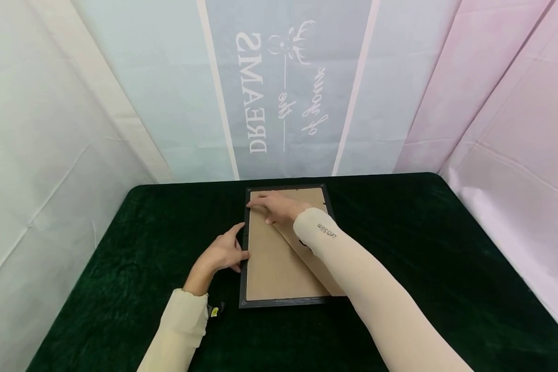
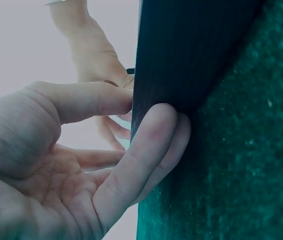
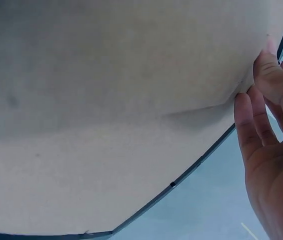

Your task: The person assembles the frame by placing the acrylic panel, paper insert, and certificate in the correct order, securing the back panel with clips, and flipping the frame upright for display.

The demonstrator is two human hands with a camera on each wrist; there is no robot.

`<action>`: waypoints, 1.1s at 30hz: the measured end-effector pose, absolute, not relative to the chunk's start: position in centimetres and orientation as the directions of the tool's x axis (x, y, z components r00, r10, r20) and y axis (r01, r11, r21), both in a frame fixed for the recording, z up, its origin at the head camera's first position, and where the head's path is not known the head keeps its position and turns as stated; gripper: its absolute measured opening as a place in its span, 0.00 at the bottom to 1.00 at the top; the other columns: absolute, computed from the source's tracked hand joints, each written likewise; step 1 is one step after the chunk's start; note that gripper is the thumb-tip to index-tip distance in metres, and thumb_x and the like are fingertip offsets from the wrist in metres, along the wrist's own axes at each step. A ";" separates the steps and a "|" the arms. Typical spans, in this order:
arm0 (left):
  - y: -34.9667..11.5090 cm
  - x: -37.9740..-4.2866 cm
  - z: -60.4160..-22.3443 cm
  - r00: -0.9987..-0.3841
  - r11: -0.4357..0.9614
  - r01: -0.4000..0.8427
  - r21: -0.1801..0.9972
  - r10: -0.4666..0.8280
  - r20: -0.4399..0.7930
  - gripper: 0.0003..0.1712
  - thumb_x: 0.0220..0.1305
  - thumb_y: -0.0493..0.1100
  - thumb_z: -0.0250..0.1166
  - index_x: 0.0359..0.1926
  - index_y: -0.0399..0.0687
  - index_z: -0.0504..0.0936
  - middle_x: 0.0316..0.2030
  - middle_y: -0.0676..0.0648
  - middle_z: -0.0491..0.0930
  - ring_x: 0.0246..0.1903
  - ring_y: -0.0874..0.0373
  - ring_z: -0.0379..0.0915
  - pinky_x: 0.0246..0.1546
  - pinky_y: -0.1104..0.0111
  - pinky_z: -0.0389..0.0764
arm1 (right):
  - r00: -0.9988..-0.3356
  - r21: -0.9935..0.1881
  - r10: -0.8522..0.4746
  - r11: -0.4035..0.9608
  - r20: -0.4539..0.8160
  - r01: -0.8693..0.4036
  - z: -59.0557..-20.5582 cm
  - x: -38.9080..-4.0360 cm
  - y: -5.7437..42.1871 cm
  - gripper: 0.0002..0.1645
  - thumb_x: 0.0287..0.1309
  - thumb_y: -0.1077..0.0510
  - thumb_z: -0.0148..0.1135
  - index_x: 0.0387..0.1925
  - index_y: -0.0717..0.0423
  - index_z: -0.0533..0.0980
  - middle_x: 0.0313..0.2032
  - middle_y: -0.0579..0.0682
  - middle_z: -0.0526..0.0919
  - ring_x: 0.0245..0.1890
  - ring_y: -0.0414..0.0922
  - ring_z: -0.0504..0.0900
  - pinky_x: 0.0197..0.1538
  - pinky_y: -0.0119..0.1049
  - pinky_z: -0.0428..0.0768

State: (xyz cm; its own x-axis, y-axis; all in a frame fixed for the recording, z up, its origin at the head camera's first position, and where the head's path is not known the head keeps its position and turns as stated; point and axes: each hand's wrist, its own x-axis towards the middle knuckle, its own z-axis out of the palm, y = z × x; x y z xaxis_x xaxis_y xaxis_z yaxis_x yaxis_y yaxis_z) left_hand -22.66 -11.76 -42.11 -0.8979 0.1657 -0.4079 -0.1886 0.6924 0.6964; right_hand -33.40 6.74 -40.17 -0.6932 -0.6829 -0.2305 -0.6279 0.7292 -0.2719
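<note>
A dark picture frame (image 1: 285, 301) lies back side up on the table, with a brown backing board (image 1: 274, 268) inside its border. A diagonal line runs down the board from beneath my right hand. My left hand (image 1: 224, 251) pinches the frame's left side; in the left wrist view the thumb (image 2: 99, 100) meets the frame's edge and two fingers (image 2: 154, 135) lie against its outer side. My right hand (image 1: 279, 205) reaches over the board to the upper left corner. In the right wrist view its extended fingers (image 3: 249, 115) touch the board's margin, thumb near them.
Dark green cloth (image 1: 400, 248) covers the table. Small black tabs (image 3: 172, 184) stand along the frame's inner edge. A printed curtain (image 1: 288, 93) hangs behind the table, with pale cloth at both sides. Beside the left sleeve shows a small dark item with a yellow tag (image 1: 215, 311).
</note>
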 end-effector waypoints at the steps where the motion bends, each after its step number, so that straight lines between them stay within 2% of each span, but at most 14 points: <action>1: -11.8 -22.7 -42.1 -0.898 0.693 -0.190 0.696 0.165 -0.409 0.49 0.63 0.37 0.67 0.78 0.48 0.49 0.29 0.42 0.78 0.19 0.55 0.81 0.26 0.65 0.85 | -0.690 -0.271 -0.687 0.726 -0.230 -0.632 -40.2 -33.4 6.8 0.41 0.61 0.59 0.67 0.72 0.38 0.64 0.74 0.51 0.62 0.73 0.50 0.62 0.74 0.45 0.66; 14: -11.5 -22.9 -42.3 -0.894 0.699 -0.200 0.687 0.157 -0.420 0.49 0.64 0.39 0.68 0.78 0.51 0.49 0.28 0.42 0.77 0.19 0.55 0.82 0.26 0.66 0.85 | -0.704 -0.284 -0.670 0.740 -0.234 -0.610 -40.0 -33.9 6.8 0.39 0.54 0.58 0.72 0.68 0.39 0.70 0.73 0.50 0.63 0.72 0.52 0.63 0.72 0.48 0.67; 23: -11.6 -22.6 -42.2 -0.890 0.711 -0.203 0.674 0.152 -0.429 0.49 0.64 0.39 0.67 0.78 0.51 0.49 0.30 0.42 0.77 0.19 0.55 0.82 0.28 0.66 0.85 | -0.690 -0.285 -0.698 0.713 -0.193 -0.641 -40.5 -34.1 6.9 0.39 0.51 0.53 0.73 0.66 0.42 0.73 0.70 0.51 0.67 0.72 0.51 0.64 0.73 0.47 0.65; 33: -11.5 -22.8 -42.1 -0.893 0.729 -0.190 0.658 0.150 -0.424 0.49 0.64 0.39 0.67 0.78 0.51 0.48 0.29 0.43 0.78 0.19 0.56 0.82 0.28 0.66 0.85 | -0.727 -0.349 -0.667 0.728 -0.163 -0.590 -41.1 -33.9 7.7 0.42 0.57 0.53 0.68 0.72 0.42 0.63 0.74 0.48 0.63 0.74 0.50 0.62 0.75 0.49 0.63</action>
